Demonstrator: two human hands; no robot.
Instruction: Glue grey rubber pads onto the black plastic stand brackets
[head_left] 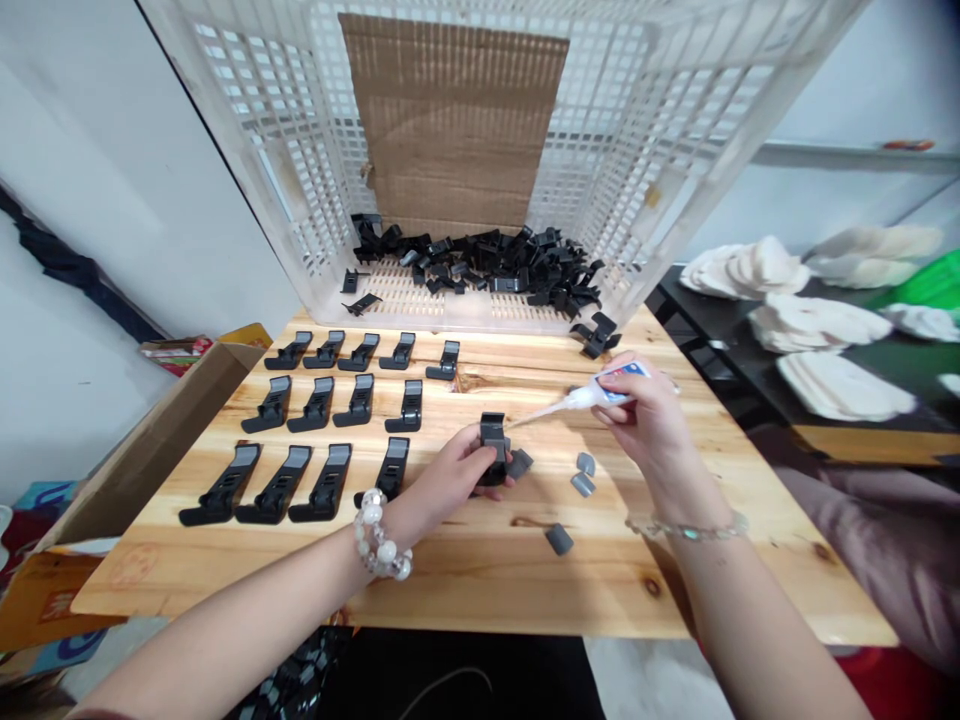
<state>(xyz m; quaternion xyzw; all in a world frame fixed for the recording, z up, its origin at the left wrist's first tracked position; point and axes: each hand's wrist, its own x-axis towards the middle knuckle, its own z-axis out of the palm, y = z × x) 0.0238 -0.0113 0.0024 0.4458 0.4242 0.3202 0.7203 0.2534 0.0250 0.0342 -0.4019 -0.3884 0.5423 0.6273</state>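
Observation:
My left hand [457, 468] is closed around a black plastic clip [493, 440], held upright just above the wooden table. In my right hand [645, 410] is a white glue bottle [619, 385] with a blue label, tilted so its long thin nozzle points left at the clip's upper part. Whether the tip touches the clip I cannot tell. Several small grey pads [582, 484] lie on the wood below the bottle, and another pad [559, 539] lies nearer the front edge. Left of my hands, several black clips with grey pads [322, 483] lie in rows.
A white plastic crate [292, 190] lies open toward me at the table's back, with a heap of black clips [510, 262] and a cardboard sheet [457, 120] inside. One loose black clip [598, 335] sits by its front right corner. White stacked pieces [844, 385] rest on a dark table at right.

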